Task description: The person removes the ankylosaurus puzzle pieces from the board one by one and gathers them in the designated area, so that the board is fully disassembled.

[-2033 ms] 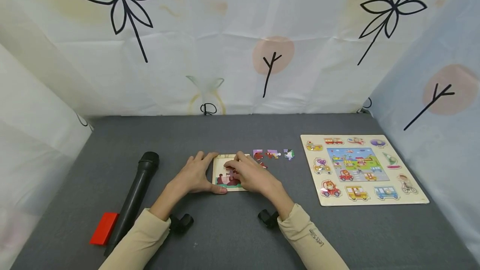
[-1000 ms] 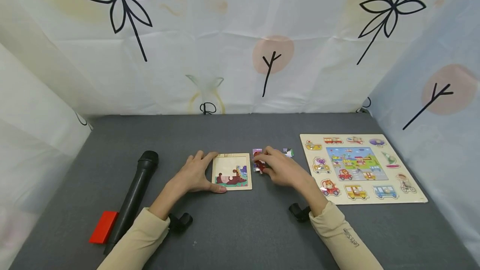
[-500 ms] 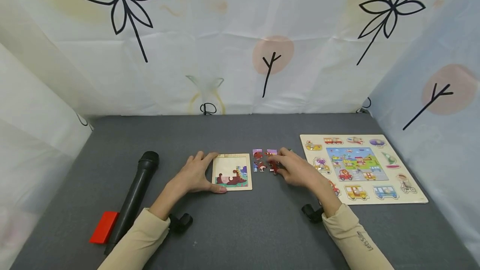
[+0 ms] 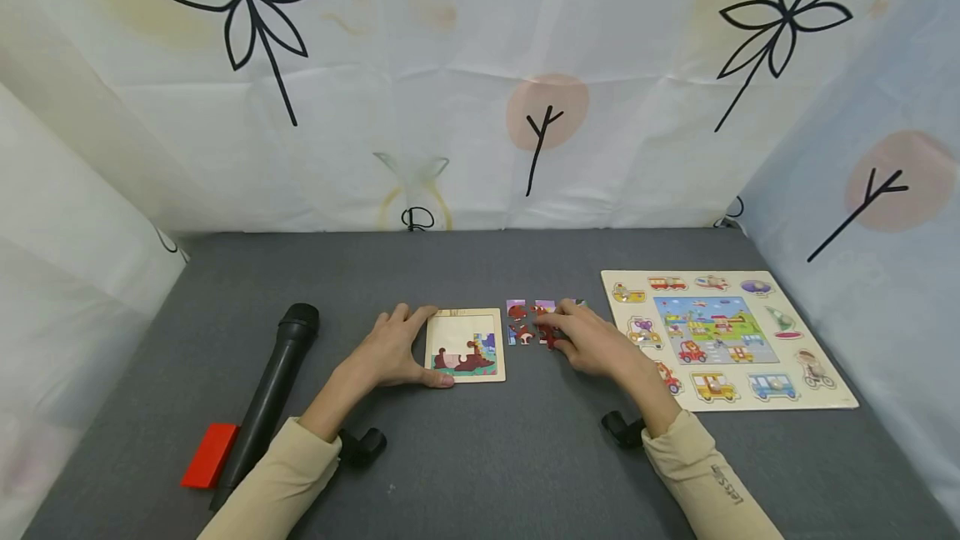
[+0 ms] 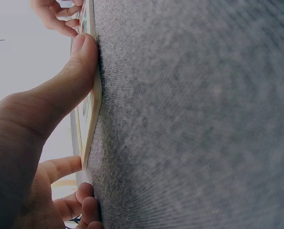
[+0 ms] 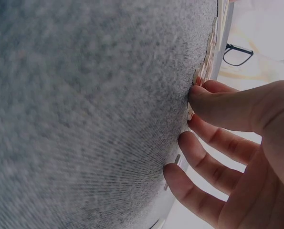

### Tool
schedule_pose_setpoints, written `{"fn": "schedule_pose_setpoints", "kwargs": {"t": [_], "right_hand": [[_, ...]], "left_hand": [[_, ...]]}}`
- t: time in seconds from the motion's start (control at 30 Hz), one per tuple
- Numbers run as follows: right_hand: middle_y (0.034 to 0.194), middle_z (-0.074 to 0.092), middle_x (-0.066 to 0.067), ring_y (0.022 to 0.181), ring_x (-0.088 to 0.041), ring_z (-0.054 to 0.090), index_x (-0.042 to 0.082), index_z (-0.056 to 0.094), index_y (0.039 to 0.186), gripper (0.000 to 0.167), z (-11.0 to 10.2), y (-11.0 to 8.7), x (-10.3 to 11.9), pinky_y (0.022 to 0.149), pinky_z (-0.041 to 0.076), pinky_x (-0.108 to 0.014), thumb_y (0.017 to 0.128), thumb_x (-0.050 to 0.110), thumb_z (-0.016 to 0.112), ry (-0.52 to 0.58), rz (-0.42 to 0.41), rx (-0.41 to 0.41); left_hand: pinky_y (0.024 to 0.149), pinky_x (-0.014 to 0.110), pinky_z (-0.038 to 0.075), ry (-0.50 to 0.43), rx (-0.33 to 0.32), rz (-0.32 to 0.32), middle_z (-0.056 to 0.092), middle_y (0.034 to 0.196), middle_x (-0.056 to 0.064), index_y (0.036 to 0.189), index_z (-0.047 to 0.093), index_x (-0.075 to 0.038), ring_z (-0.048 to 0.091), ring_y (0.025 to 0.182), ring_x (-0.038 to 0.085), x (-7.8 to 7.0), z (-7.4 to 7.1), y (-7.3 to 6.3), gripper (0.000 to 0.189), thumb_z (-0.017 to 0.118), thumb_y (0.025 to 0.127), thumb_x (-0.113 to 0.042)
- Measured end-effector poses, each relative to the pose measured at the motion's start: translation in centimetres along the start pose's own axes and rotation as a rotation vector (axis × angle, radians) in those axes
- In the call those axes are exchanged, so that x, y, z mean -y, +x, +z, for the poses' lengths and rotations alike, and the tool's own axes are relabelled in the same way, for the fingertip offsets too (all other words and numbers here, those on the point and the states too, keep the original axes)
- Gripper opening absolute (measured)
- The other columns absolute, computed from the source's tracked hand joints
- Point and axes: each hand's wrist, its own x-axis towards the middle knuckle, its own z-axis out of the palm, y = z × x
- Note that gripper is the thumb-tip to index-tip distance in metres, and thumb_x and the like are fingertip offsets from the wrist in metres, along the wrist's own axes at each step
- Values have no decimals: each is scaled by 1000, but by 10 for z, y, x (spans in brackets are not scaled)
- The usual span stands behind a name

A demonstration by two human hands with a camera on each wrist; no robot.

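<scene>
Lying at the left of the grey bench [image 4: 465, 473], a flat red rectangular block [image 4: 209, 457] sits just beside a long black cylindrical microphone [image 4: 267, 394]. Next, the left hand [image 4: 386, 352], thumb and index finger spread wide, grips the left side of a small square pale-wood puzzle tray [image 4: 452, 330], partly filled along its bottom and right. Just right of it lie loose purple-and-red jigsaw pieces [image 4: 516, 312]. The right hand [image 4: 591, 346], fingers bent and thumb near the index, pinches a dark red jigsaw piece [image 4: 547, 336] among them. Farther right rests a large cream wooden vehicle puzzle board [image 4: 813, 397], partly behind the right hand's wrist.
</scene>
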Motion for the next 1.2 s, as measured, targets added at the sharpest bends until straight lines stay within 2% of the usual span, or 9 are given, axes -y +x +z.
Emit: {"fn": "schedule_pose_setpoints", "kwargs": {"t": [0.43, 0.6, 0.83, 1.03, 1.2], "right_hand": [[106, 61, -9, 84, -16, 52, 7, 68, 132, 38, 0, -2, 1, 77, 47, -35, 95, 0, 68, 7, -6, -7], [106, 62, -8, 83, -15, 52, 8, 69, 130, 37, -2, -3, 4, 75, 47, -33, 94, 1, 70, 19, -5, -34], [107, 62, -8, 78, -11, 47, 11, 69, 131, 38, -3, 0, 19, 66, 39, -27, 94, 7, 72, 66, -7, -44], [107, 62, -9, 79, -11, 47, 8, 68, 132, 39, 2, 9, 35, 69, 42, -26, 94, 8, 73, 110, -69, -40], [113, 63, -9, 83, -13, 50, 9, 67, 133, 39, 4, 17, 47, 72, 44, -28, 95, 11, 72, 119, -85, -14]], "left_hand": [[90, 58, 53, 13, 7, -15, 52, 131, 19, 156, 42, -20, 52, 110, 38, -1, 2, 0, 115, 91, 62, -64], [90, 58, 53, 10, 5, -5, 53, 130, 19, 156, 42, -19, 52, 111, 39, -1, 1, 0, 115, 91, 62, -64], [90, 58, 53, 8, 10, -9, 53, 129, 19, 156, 41, -19, 52, 112, 38, -1, 0, 0, 115, 91, 62, -64], [92, 58, 52, 10, 14, -17, 52, 130, 19, 156, 41, -20, 51, 112, 39, -1, -1, 1, 115, 91, 62, -64], [91, 58, 52, 14, 22, -29, 52, 131, 19, 157, 40, -20, 51, 112, 38, -1, -1, 2, 115, 91, 63, -64]]}}
